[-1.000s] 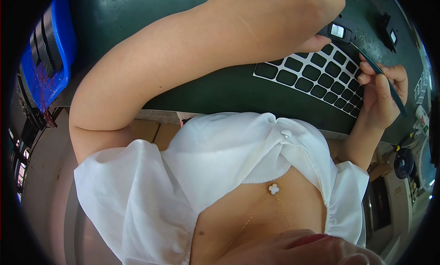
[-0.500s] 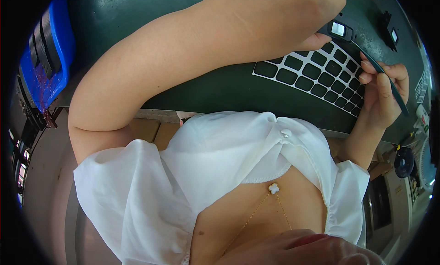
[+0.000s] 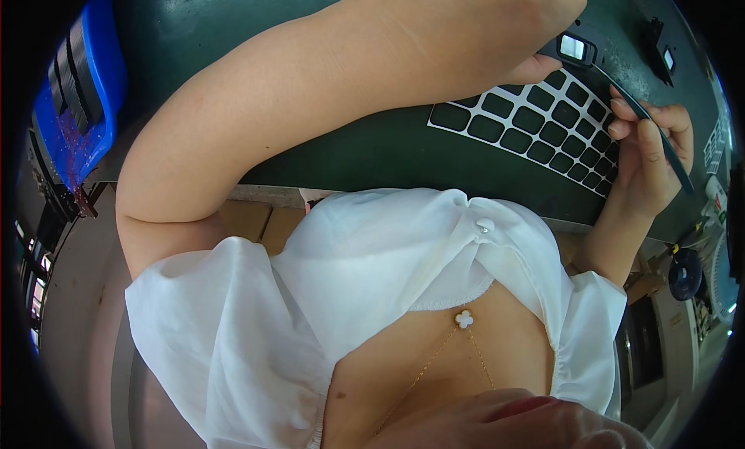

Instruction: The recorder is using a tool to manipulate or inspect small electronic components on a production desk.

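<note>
At the top, my left hand (image 3: 535, 18) is closed on a small black plastic part (image 3: 586, 53) with a bright rectangular window. Its thumb presses on the near side of the part; the other fingers are mostly hidden behind the hand. Dark tweezers (image 3: 650, 119) slant up from my right hand (image 3: 660, 150), pinched between thumb and fingers. Their tip touches or nearly touches the window's lower right corner. Under both hands lies a white lattice sheet (image 3: 543, 121) with rows of rounded black rectangles, partly covered by my left hand and forearm.
A similar black part (image 3: 661, 57) with a window lies at the far right of the dark green table (image 3: 326, 150). A blue bin (image 3: 109, 57) holding black pieces stands at the far left. Another lattice sheet (image 3: 714, 142) sits near the right edge, by a fan (image 3: 725, 274).
</note>
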The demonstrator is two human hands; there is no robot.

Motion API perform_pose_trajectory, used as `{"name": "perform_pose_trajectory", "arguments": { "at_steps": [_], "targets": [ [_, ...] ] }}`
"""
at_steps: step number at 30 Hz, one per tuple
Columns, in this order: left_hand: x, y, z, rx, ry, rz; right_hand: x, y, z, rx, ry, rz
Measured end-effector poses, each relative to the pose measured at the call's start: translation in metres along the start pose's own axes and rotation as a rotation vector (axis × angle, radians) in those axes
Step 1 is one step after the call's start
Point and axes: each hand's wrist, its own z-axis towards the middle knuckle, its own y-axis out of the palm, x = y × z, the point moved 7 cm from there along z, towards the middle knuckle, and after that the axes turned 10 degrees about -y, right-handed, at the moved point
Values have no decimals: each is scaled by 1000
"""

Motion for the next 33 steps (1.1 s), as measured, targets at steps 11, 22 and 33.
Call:
{"name": "perform_pose_trajectory", "arguments": {
  "at_steps": [11, 22, 33],
  "targets": [
    [10, -6, -8, 216, 128, 243, 1, 0, 0, -25, 10, 20],
    [19, -10, -16, 357, 131, 397, 2, -2, 0, -8, 20, 9],
    [22, -11, -19, 464, 203, 353, 6, -10, -7, 8, 102, -87]
  ]
}}
